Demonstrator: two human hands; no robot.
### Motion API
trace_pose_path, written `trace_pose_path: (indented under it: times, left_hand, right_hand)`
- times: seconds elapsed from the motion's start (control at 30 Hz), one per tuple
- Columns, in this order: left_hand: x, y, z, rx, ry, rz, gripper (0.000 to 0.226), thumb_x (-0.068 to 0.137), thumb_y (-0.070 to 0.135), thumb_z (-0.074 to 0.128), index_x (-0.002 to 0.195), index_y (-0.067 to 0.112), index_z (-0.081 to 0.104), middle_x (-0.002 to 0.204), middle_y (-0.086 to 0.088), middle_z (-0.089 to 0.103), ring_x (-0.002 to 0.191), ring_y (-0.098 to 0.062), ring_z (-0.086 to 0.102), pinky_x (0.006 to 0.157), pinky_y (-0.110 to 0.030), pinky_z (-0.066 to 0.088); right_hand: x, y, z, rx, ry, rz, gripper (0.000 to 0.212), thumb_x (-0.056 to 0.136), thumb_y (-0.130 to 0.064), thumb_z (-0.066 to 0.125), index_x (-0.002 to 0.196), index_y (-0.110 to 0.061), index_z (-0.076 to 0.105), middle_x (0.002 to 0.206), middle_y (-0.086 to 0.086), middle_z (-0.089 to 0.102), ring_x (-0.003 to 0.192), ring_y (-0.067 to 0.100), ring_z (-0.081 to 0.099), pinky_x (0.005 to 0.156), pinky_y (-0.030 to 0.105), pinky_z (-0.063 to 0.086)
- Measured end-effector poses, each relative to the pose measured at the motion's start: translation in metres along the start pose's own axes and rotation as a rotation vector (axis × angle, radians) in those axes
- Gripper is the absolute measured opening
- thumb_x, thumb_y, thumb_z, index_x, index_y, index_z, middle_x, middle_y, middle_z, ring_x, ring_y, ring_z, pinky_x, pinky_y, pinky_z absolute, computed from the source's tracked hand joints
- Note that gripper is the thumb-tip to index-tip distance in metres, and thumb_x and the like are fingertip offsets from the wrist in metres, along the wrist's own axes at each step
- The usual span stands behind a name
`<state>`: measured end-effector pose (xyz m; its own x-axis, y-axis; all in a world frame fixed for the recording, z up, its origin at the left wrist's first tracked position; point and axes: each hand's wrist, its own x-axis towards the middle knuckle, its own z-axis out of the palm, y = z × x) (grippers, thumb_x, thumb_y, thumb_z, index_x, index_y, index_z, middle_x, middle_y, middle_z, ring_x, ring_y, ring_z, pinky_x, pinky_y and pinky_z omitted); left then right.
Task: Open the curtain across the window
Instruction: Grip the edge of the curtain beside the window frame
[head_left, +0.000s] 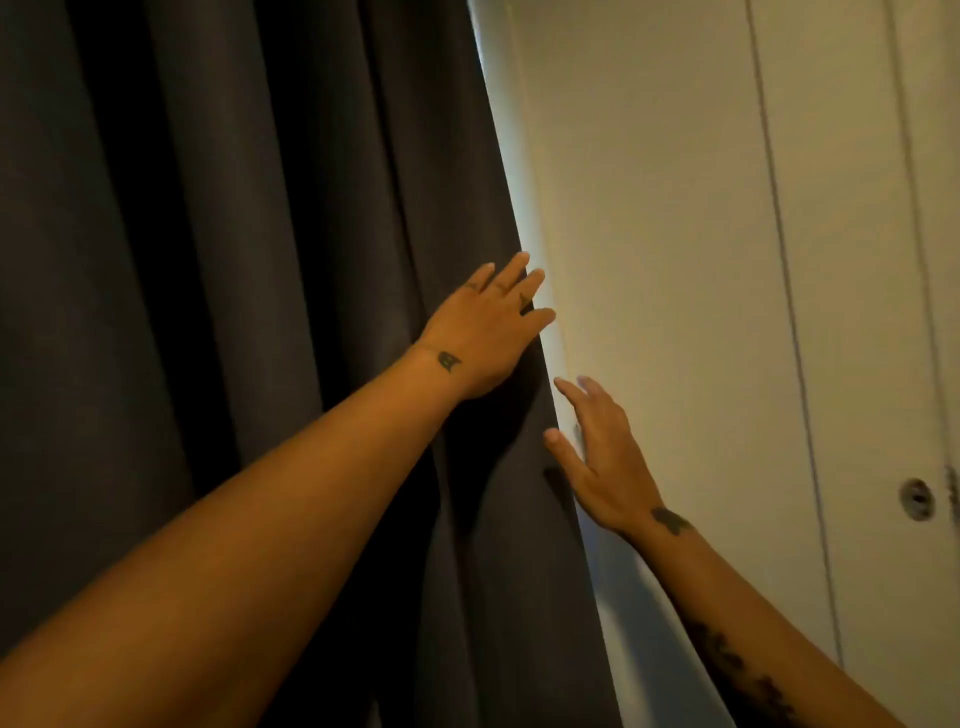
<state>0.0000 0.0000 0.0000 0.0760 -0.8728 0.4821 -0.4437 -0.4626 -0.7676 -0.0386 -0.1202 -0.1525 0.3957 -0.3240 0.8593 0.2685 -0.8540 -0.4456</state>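
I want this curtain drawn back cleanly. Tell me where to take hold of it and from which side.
Probably grip the curtain by its free vertical right edge, where light shows beside the wall. Come from the right, wrapping fingers behind the hem. The left hand lies flat there; the right hand is open beside it.

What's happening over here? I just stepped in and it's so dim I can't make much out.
A person is reaching with both bare hands for the edge of a dark curtain, which hangs closed. The left hand lies flat on the fabric at that edge; the right hand is open just below it, by the pale wall. Neither has gripped the cloth yet. A thin strip of light shows along the edge.
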Motion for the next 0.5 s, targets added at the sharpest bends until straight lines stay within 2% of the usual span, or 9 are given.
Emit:
trace_pose_path:
  times: [0.13, 0.23, 0.33, 0.5]
  left_hand:
    - [0.047, -0.009, 0.012, 0.126, -0.068, 0.048, 0.049, 0.102, 0.018, 0.027, 0.15, 0.023, 0.019, 0.159, -0.013, 0.007, 0.145, -0.031, -0.004, 0.117, -0.043, 0.002]
    - [0.07, -0.009, 0.02, 0.224, -0.114, 0.082, 0.045, 0.102, 0.03, 0.03, 0.146, 0.021, 0.031, 0.156, -0.012, 0.024, 0.145, -0.032, 0.007, 0.117, -0.045, 0.002]
    - [0.083, -0.004, 0.025, 0.284, -0.203, 0.083, 0.046, 0.1, 0.035, 0.032, 0.144, 0.019, 0.034, 0.153, -0.011, 0.029, 0.144, -0.031, 0.014, 0.116, -0.048, 0.002]
    - [0.093, -0.001, 0.032, 0.327, -0.439, 0.056, 0.048, 0.098, 0.035, 0.039, 0.143, 0.019, 0.036, 0.15, -0.008, 0.036, 0.139, -0.029, 0.027, 0.114, -0.05, 0.015]
  right_hand:
    - [0.016, 0.031, 0.017, 0.048, -0.061, -0.147, 0.064, 0.084, -0.061, 0.039, 0.138, -0.029, 0.026, 0.144, 0.016, 0.033, 0.13, 0.03, 0.03, 0.101, 0.043, 0.031]
    - [0.029, 0.048, 0.03, 0.12, -0.022, -0.205, 0.069, 0.084, -0.069, 0.03, 0.139, -0.028, 0.018, 0.146, 0.014, 0.03, 0.132, 0.026, 0.026, 0.103, 0.044, 0.031]
    - [0.033, 0.056, 0.041, 0.215, -0.022, -0.241, 0.07, 0.084, -0.069, 0.03, 0.14, -0.029, 0.016, 0.148, 0.012, 0.026, 0.134, 0.025, 0.023, 0.103, 0.052, 0.032]
    - [0.035, 0.057, 0.061, 0.369, -0.038, -0.273, 0.071, 0.085, -0.069, 0.028, 0.141, -0.027, 0.017, 0.147, 0.007, 0.025, 0.134, 0.022, 0.022, 0.103, 0.047, 0.026]
